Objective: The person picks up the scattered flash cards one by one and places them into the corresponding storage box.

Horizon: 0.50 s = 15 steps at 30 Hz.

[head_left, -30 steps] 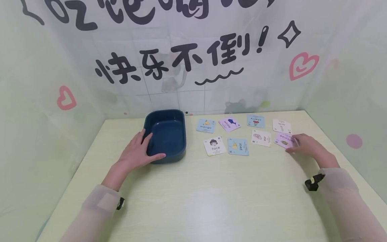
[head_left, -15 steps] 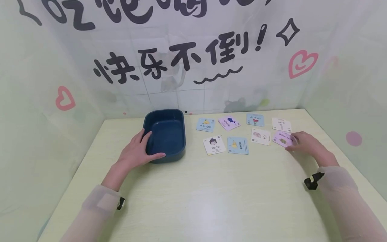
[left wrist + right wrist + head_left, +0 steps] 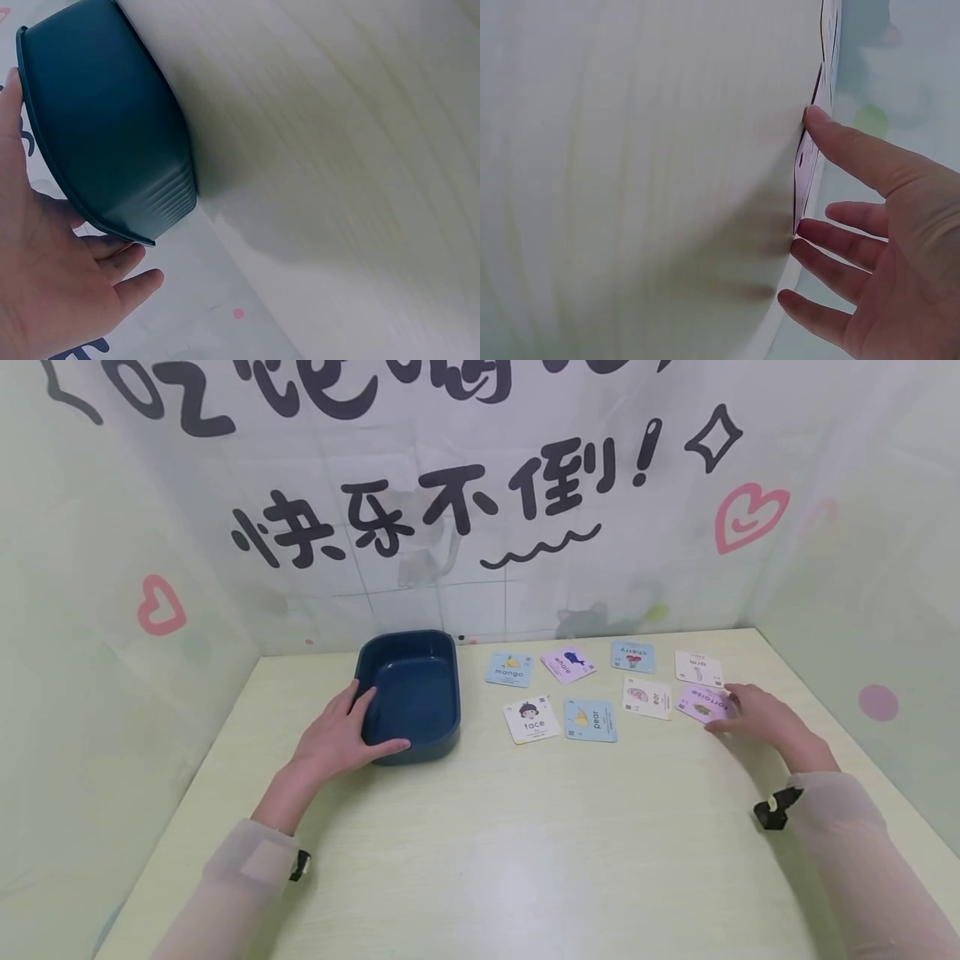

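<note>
Left hand (image 3: pixel 326 739) spread around the near left corner of a blue tray (image 3: pixel 416 697), right hand (image 3: pixel 767 720) pinching the tortoise card (image 3: pixel 703 703), 7 other cards (image 3: pixel 590 721) lying left and far of it

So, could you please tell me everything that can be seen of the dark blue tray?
The dark blue tray looks like smooth, slightly glossy plastic: a deep, open-topped rectangle with rounded corners, a thin rim and fine ridges on part of its outer wall. It stands upright on the table near the far edge, left of the mango card. The left grip rests at its near-left corner, thumb and index finger over the rim.
</note>
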Available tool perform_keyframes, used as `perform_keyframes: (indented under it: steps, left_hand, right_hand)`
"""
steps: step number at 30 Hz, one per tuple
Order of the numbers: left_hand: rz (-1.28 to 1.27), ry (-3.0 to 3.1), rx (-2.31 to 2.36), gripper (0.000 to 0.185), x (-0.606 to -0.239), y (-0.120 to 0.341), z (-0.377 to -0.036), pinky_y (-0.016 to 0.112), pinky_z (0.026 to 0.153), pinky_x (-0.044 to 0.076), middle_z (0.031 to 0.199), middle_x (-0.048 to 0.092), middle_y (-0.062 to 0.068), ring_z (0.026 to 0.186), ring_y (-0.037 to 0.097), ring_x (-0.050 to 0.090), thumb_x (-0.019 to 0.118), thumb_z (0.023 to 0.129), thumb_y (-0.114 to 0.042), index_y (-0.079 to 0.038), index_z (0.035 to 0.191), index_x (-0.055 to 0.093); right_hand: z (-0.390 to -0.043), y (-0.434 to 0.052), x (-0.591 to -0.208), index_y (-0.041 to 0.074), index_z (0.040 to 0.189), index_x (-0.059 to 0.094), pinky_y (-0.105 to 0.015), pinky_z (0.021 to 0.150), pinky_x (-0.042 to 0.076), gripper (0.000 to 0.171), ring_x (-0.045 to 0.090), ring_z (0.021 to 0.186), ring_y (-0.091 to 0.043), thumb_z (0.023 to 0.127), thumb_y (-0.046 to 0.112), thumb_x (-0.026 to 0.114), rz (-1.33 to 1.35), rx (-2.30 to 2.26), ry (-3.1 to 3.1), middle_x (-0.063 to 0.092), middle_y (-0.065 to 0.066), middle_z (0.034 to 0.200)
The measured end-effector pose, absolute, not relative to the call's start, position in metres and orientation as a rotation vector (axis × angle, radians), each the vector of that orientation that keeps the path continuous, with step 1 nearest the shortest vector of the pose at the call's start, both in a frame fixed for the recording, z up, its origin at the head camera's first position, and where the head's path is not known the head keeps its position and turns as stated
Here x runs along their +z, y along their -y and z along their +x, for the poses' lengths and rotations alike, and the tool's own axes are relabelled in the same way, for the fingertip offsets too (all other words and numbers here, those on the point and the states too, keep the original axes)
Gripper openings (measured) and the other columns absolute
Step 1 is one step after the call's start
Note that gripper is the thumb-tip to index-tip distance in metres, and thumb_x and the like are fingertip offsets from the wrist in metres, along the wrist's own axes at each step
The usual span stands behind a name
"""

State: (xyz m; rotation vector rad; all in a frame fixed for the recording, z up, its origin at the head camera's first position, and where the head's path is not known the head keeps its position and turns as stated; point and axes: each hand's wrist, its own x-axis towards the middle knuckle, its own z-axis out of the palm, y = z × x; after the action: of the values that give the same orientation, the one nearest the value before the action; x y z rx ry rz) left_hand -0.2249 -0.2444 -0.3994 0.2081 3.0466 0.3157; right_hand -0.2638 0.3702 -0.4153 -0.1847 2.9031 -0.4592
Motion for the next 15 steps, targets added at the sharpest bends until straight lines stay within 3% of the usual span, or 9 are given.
perform_keyframes:
  steps: [8,15]
  left_hand:
    - [0.201,-3.046,0.324,0.119,-0.4007,0.2447,-0.2251,0.066,0.116,0.029,0.165,0.011,0.027,0.15,0.047,0.018,0.06,0.076,-0.082,-0.006,0.159,0.02]
    - [0.203,-3.05,0.327,0.119,-0.4007,0.2449,-0.2242,0.065,0.116,0.029,0.165,0.011,0.027,0.15,0.047,0.018,0.06,0.076,-0.081,-0.006,0.159,0.021]
  right_hand:
    - [-0.2643,-0.3706,-0.4173,-0.026,0.138,0.034,-0.067,0.098,0.041,0.091,0.05,0.106,-0.05,0.085,0.034,0.076,-0.202,-0.436,-2.924,0.046,-0.046,0.124]
    - [-0.262,-0.3719,-0.4186,-0.025,0.137,0.037,-0.069,0.1,0.039,0.088,0.046,0.115,-0.059,0.087,0.036,0.074,-0.216,-0.405,-2.944,0.042,-0.049,0.128]
